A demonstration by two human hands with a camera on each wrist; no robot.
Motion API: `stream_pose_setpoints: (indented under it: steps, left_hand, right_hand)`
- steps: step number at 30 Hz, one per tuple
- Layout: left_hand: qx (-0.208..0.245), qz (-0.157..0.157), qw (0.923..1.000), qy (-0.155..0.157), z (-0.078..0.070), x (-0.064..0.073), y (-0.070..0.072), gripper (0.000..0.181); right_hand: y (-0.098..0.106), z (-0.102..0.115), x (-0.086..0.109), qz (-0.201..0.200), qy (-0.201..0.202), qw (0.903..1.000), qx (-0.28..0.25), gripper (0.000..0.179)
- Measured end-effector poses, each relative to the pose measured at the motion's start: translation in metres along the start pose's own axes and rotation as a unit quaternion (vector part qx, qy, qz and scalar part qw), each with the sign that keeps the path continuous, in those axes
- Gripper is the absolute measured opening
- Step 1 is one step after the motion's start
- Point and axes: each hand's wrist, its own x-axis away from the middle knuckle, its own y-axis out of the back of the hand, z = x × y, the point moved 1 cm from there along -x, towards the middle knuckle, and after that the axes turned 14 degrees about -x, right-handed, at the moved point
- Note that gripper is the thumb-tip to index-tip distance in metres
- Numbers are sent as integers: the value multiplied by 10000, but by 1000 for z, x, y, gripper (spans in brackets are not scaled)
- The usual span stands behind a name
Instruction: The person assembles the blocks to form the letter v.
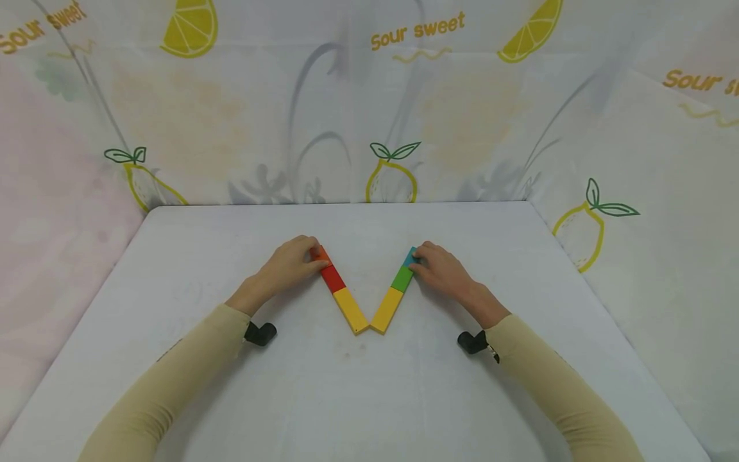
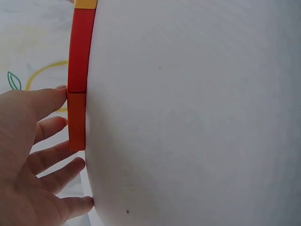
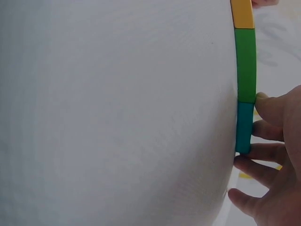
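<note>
Flat coloured blocks lie end to end on the white table in a V, its point toward the person. Its left leg runs from an orange block (image 1: 321, 255) through a red block (image 1: 333, 279) to a yellow block (image 1: 350, 310). On the right leg are a blue block (image 1: 410, 257), a green block (image 1: 402, 278) and another yellow block (image 1: 386, 310). My left hand (image 1: 291, 262) holds the far-end orange block (image 2: 76, 121), thumb near its seam with the red. Likewise, my right hand (image 1: 441, 266) holds the blue block (image 3: 244, 127) between thumb and fingers. The yellow blocks meet at the corner.
The white tabletop (image 1: 369, 404) spreads around the V on all sides. Behind it hangs a cloth backdrop (image 1: 260, 128) printed with lemons and lettering. A small black device (image 1: 261, 333) sits at the left wrist, and another black device (image 1: 472, 342) at the right.
</note>
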Motion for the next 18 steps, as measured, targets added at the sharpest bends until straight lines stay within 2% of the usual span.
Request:
stream_pose_setpoints:
  steps: [18]
  left_hand:
    - [8,-16,10000,10,1,-1,-3,27]
  right_hand:
    - [0,1,1,-12,6,10000,-20,33]
